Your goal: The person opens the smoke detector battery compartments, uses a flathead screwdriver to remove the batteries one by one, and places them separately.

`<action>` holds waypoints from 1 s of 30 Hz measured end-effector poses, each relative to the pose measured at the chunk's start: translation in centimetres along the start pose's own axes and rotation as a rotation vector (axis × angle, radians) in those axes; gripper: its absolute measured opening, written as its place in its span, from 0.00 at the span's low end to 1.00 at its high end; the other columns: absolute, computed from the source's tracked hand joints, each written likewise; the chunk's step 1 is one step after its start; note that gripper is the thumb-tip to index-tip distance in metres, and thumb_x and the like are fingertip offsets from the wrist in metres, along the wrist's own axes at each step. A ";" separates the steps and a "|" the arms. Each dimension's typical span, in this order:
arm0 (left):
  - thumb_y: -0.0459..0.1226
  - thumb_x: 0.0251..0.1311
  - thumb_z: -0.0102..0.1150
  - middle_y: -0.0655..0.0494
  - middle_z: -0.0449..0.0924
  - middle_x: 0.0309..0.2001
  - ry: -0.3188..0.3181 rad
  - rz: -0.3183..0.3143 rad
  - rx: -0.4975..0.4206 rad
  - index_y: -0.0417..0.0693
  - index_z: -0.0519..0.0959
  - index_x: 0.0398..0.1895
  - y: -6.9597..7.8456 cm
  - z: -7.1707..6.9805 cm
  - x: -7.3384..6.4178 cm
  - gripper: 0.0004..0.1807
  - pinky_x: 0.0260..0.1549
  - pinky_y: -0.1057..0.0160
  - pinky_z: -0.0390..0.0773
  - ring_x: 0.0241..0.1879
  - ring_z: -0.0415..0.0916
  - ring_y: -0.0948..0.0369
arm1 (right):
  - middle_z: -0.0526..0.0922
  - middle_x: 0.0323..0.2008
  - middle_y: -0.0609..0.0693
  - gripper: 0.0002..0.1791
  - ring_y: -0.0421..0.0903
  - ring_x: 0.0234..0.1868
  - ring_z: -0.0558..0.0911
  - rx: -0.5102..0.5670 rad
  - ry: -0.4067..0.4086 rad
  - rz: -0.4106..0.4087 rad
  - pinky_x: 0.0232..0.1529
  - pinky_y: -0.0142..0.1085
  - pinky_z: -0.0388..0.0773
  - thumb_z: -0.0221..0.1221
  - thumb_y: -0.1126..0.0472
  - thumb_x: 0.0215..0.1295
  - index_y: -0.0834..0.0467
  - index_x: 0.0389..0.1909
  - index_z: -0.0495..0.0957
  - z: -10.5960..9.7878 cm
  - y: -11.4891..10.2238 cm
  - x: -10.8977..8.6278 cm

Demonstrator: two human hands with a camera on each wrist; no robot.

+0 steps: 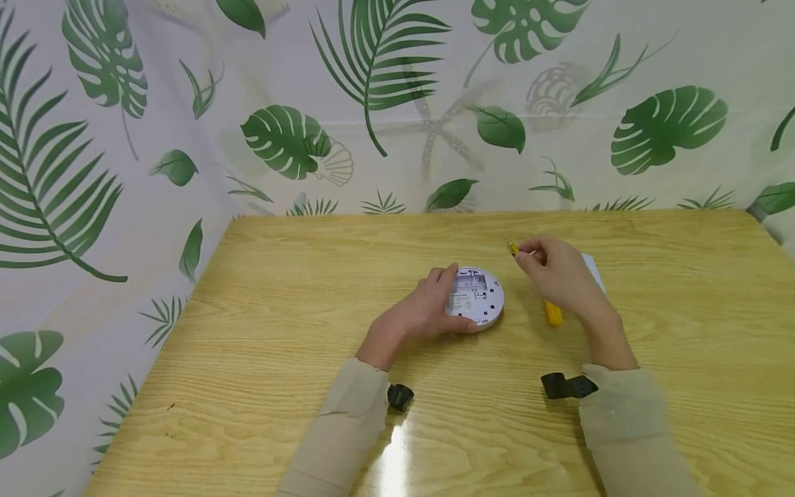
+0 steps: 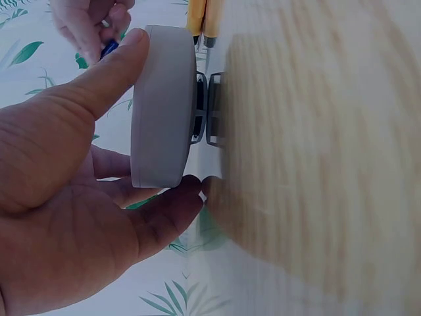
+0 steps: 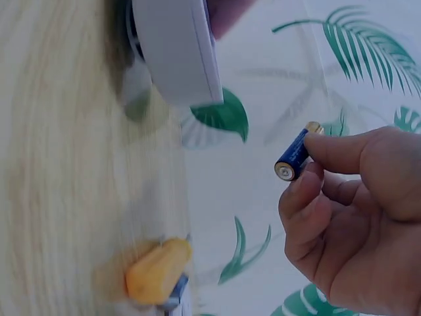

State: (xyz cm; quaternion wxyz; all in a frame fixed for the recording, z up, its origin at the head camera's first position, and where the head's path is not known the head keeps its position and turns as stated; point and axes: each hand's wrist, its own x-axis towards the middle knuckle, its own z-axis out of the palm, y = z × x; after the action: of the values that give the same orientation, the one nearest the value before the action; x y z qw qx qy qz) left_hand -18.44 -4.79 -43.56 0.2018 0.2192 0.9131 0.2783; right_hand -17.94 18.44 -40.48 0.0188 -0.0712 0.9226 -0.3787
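Observation:
A round white device (image 1: 491,290), its open battery compartment facing up, sits at or just above the table; whether it touches is hard to tell. My left hand (image 1: 425,307) grips its left side, with the thumb on the near rim and fingers round the far side. In the left wrist view, a dark loop shows under the white housing (image 2: 161,108). To the right and raised above the table, my right hand (image 1: 562,276) pinches a blue and gold battery (image 3: 295,155) between thumb and fingers, apart from the device.
Behind and beneath my right hand lies a yellow object (image 1: 553,313), like a handle, partly hidden. A white item (image 1: 594,270) shows beyond that hand. The glossy wooden table (image 1: 279,290) ends at a leaf-patterned sheet (image 1: 397,172) at the back.

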 end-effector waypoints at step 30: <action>0.55 0.58 0.68 0.46 0.48 0.77 0.003 -0.010 -0.004 0.48 0.41 0.81 0.1 0.0 -0.1 0.58 0.69 0.56 0.60 0.71 0.56 0.53 | 0.81 0.43 0.70 0.25 0.52 0.31 0.78 -0.091 0.026 0.210 0.27 0.37 0.73 0.52 0.55 0.72 0.77 0.49 0.77 -2.1 6.8 2.6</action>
State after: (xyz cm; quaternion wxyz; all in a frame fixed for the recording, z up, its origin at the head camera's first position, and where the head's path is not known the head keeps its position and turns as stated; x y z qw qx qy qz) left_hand -18.37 -4.79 -43.48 0.2025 0.2139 0.9138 0.2796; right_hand -21.45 24.34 -43.74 0.0433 0.0298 0.9414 -0.3332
